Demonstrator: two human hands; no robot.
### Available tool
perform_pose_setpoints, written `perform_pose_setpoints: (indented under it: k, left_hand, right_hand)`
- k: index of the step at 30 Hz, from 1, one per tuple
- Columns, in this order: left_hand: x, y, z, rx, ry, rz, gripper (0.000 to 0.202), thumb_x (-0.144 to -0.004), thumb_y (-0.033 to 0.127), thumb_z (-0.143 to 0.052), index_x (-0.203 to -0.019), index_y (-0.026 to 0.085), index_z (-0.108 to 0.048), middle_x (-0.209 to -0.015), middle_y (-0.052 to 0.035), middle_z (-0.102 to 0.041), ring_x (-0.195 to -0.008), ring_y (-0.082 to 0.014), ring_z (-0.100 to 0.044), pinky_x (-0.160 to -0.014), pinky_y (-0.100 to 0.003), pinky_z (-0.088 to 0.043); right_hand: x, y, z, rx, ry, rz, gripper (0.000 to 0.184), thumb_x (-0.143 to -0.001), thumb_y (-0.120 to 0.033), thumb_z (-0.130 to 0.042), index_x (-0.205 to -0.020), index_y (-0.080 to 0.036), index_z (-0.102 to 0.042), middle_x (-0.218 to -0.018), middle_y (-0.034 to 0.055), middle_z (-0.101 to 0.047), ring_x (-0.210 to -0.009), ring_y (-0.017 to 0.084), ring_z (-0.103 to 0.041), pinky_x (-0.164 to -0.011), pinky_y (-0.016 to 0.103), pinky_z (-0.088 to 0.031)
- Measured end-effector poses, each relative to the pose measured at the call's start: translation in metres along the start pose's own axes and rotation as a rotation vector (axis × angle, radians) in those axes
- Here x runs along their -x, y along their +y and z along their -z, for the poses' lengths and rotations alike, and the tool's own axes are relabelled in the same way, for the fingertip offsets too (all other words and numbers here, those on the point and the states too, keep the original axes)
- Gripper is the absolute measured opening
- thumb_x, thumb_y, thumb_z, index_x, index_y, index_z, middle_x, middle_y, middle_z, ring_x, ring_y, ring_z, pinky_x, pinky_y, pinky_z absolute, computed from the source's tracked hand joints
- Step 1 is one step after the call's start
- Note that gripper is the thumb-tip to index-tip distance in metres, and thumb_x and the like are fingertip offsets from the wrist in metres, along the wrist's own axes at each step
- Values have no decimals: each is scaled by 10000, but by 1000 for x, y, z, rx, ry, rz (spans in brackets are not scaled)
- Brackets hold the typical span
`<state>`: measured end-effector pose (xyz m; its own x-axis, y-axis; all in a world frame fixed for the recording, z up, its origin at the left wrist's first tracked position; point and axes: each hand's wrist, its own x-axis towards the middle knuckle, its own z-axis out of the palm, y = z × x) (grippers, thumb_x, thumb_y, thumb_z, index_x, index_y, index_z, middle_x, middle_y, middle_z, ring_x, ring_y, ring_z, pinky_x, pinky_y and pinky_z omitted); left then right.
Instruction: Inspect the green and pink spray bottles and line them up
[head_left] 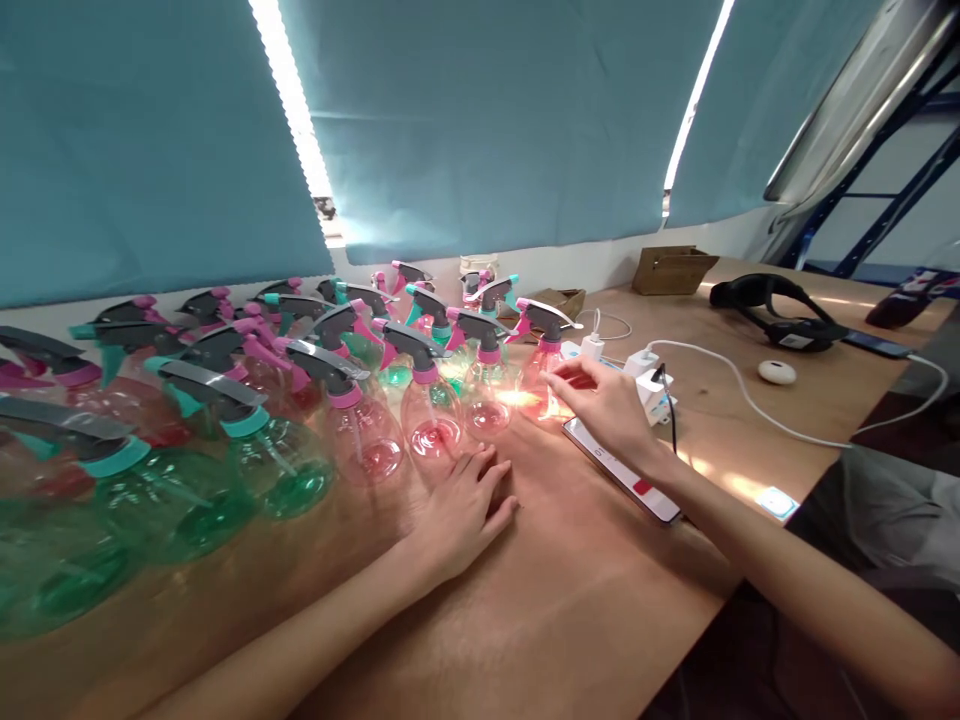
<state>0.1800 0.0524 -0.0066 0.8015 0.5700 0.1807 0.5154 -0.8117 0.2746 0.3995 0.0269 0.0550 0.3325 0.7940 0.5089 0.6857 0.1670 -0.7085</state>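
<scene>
My left hand [461, 515] lies palm down on the brown table, its fingers apart and holding nothing. Just beyond its fingertips stands a pink spray bottle [433, 415] with a grey and pink trigger head. My right hand [604, 400] is bent at the wrist, with thumb and fingers curled together against the right side of another pink spray bottle [536, 375]. The fingers partly cover that bottle. Between the two stands one more pink bottle [487, 395]. Below the right hand, a phone [622, 468] with a lit screen lies flat.
Several green spray bottles [277, 465] and pink ones crowd the left and back. White chargers [651, 385] and a cable [739, 375] are at the right. Farther off are a cardboard box [671, 270], a black headset [780, 310], a white rounded object [777, 372] and a dark bottle [911, 297].
</scene>
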Motion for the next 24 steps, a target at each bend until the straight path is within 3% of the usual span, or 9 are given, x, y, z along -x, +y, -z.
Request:
perform_pose_setpoints:
  k: [4, 7, 9, 13, 18, 24]
  left_hand:
    - [-2, -2, -1, 9, 23, -21, 336, -963, 291, -547, -1252, 124, -576, -1371, -196, -541, -1292, -348, -489, -1061, -527, -415]
    - [-2, -2, -2, 11, 54, -23, 302, -957, 276, -549, -1232, 154, -575, -1357, -174, -554, -1280, -340, -498, -1054, -530, -418]
    - [-2, -2, -2, 14, 77, -18, 291, -950, 264, -553, -1222, 160, -573, -1344, -168, -561, -1263, -334, -511, -1046, -525, -429]
    - [1, 0, -2, 27, 125, -15, 266, -920, 223, -574, -1179, 164, -584, -1294, -157, -587, -1204, -314, -554, -1019, -497, -461]
    - [6, 3, -3, 57, 193, -19, 199, -921, 207, -553, -1115, 192, -594, -1233, -127, -612, -1159, -302, -580, -980, -494, -491]
    - [16, 12, -1, 133, 266, -30, 232, -941, 219, -521, -1170, 203, -552, -1219, -114, -611, -1135, -289, -593, -969, -482, -495]
  right_hand:
    - [-23, 18, 12, 100, 130, -94, 290, -805, -468, -657, -874, -187, -652, -955, 118, -713, -872, 279, -654, -799, 428, -487]
    - [-42, 30, 4, 131, 105, -164, 510, -660, -534, -762, -974, -148, -651, -1027, 192, -695, -999, 365, -621, -840, 473, -457]
    - [-52, 35, -5, 100, 57, -166, 551, -631, -558, -769, -997, -161, -657, -1077, 180, -693, -1017, 344, -625, -837, 428, -460]
    - [-63, 35, -20, 17, 4, -141, 454, -740, -608, -637, -844, -167, -671, -868, 102, -720, -830, 259, -643, -754, 354, -453]
    - [-61, 27, -18, -45, 80, -142, 511, -728, -659, -633, -778, -152, -662, -802, 103, -723, -787, 254, -642, -736, 351, -448]
    - [-27, 1, 13, -89, 190, -158, 503, -730, -581, -712, -973, -141, -689, -1002, 146, -747, -946, 290, -680, -850, 394, -478]
